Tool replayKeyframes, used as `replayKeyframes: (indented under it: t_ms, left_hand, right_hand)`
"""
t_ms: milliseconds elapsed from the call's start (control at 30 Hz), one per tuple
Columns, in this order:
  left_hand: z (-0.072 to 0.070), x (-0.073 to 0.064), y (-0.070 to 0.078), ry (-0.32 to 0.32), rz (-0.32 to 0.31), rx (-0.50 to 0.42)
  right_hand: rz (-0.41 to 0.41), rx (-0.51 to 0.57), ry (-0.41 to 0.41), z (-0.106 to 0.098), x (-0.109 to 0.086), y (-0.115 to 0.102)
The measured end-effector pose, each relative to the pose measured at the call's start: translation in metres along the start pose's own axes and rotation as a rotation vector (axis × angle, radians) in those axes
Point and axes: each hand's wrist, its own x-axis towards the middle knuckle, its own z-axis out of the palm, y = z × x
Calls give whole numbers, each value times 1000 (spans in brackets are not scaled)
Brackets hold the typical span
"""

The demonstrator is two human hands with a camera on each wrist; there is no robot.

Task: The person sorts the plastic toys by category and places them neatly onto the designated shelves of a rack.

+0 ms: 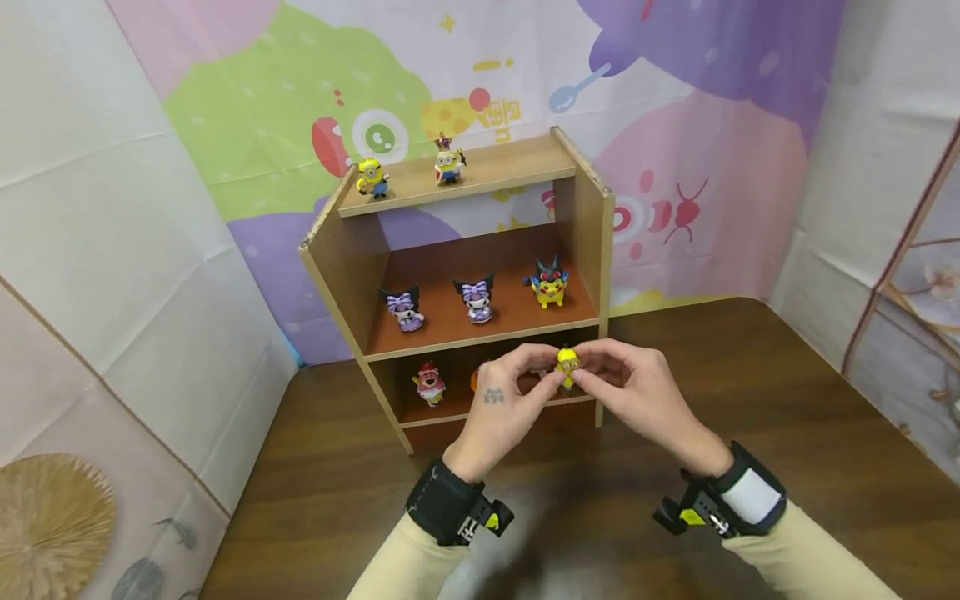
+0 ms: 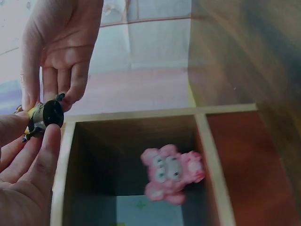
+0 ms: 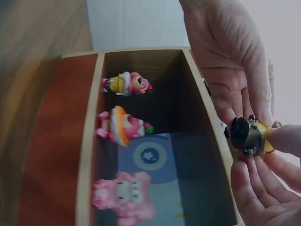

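Note:
A small yellow Minion figurine (image 1: 567, 363) is held upright in front of the shelf's lower compartment. My left hand (image 1: 510, 396) pinches it from one side between thumb and fingers. From the other side my right hand (image 1: 637, 383) pinches it too. The round dark base of the figurine (image 2: 53, 113) shows in the left wrist view, with fingers around the body. In the right wrist view the same figurine (image 3: 249, 135) lies between both hands, its yellow upper part partly covered by fingers.
A wooden shelf (image 1: 483, 340) stands on the brown table (image 1: 322, 517). Two Minion figurines (image 1: 447, 165) are on top. Two black-and-purple figurines (image 1: 476, 300) and a Pikachu figurine (image 1: 550, 285) occupy the middle level. Below stand two bear figurines (image 3: 124, 126) and a pink figurine (image 3: 124, 197).

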Motion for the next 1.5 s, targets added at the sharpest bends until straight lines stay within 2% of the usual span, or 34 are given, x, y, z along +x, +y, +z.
replayKeyframes:
  t_ms: [167,467,633,733,900,1133,1333,1500]
  left_hand:
    - [-13,17,11,16,44,-5]
    - [-35,42,32,-11,95,23]
    - [-49,59,45,-12,117,26]
    - [-56,67,50,-4,109,11]
    - [-64,80,57,-2,95,10]
    - [-74,102,65,-16,92,62]
    - [-89,121,73,13,89,121]
    - [-97,139,77,29,69,113]
  right_hand:
    - [-72,-72,-18,-7,22,-16]
    - [-176,-158,-21,-18,50,-43]
    - [-263,-218,-66,-29,74,-62]
    - [-302,-251,-100,-34,88,-71]
    - [-310,-271,-124,-38,103,-81]
    - [-306,-320,-94,-43,124,-90]
    - [-298,-372,-88,-46,148,-108]
    - [-294,-442,-83,-51,167,-120]
